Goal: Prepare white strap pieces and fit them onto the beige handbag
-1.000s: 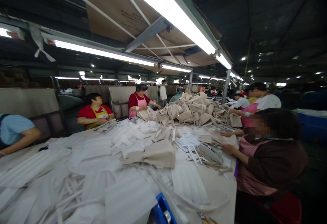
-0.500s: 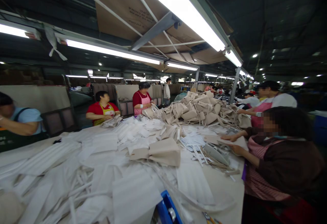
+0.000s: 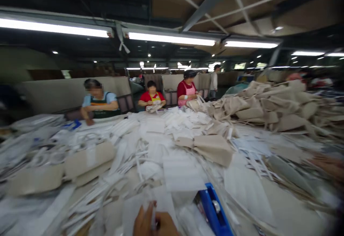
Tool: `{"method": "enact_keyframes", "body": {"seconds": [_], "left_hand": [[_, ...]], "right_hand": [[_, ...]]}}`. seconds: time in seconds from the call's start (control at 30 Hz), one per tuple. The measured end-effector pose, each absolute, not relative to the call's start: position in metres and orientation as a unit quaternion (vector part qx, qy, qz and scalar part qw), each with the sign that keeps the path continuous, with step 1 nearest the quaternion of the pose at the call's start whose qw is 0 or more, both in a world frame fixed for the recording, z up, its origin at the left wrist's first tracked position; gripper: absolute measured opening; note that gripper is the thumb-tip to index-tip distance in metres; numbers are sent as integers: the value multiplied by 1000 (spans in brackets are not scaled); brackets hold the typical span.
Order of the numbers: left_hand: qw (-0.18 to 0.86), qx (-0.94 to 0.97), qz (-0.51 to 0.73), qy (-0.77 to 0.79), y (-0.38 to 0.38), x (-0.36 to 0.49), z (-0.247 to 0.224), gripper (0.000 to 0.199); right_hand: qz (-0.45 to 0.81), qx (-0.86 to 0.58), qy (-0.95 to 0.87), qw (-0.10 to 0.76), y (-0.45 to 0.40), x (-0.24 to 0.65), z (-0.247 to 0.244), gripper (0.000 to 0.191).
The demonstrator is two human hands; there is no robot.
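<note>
My left hand (image 3: pixel 143 220) and my right hand (image 3: pixel 166 224) are close together at the bottom edge of the view, partly cut off. Both have bent fingers, and a thin pale strip that I cannot make out shows between them. White sheets (image 3: pixel 147 202) lie just behind them. To the right of my right hand stands a blue tape dispenser (image 3: pixel 215 209) with a pale roll hub. Beyond it lies a beige fabric bag piece (image 3: pixel 213 148), on top of white padding (image 3: pixel 182 171).
Folded beige bags (image 3: pixel 88 159) lie at the left among white strips. A tall heap of beige bags (image 3: pixel 282 110) rises at the right. Several co-workers sit or stand across the table, one in a green apron (image 3: pixel 103 108). A blurred co-worker's hand (image 3: pixel 328 166) is at the right edge.
My view has swung to the left, so the table's left side shows and the co-workers at the right have mostly left the picture. My two hands have come into view at the bottom.
</note>
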State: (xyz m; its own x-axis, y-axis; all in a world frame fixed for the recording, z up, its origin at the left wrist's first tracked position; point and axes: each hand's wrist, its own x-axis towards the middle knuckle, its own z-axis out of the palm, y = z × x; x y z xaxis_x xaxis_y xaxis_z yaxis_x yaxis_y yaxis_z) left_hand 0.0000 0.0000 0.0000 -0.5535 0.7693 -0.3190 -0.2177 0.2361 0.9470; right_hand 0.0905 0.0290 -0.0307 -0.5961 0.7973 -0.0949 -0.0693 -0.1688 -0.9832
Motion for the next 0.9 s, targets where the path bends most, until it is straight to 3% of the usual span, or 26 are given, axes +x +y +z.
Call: {"method": "enact_keyframes", "body": {"seconds": [0.07,0.13,0.2,0.27,0.4,0.47,0.63,0.77,0.9], "left_hand": [[488,176,576,631,1,-8,-10,37],[559,129,579,579,3,-14,-18,49],[622,94,578,520,4,-17,-26,54],[592,116,601,524,3,-15,-33,54],[465,170,639,588,1,-6,-46,55],[493,138,633,581,3,-6,-49,58],[594,98,593,535,8,-13,-53,59],[508,133,625,577,3,-4,-65,50],[447,146,638,610,-1,7,-76,44]], "right_hand": [[682,-326,-572,319,22,87,-41,7],[611,-299,-638,361,17,91,-47,2],[542,-263,-700,384,15,98,-50,8],[547,-276,-701,364,17,100,-51,10],[676,-352,-594,257,23,91,-54,17],[675,-341,-594,276,25,90,-61,15],[495,-305,-733,354,20,103,-88,19],[488,-399,-706,322,15,105,-98,40],[570,-398,-662,282,16,94,-96,33]]}}
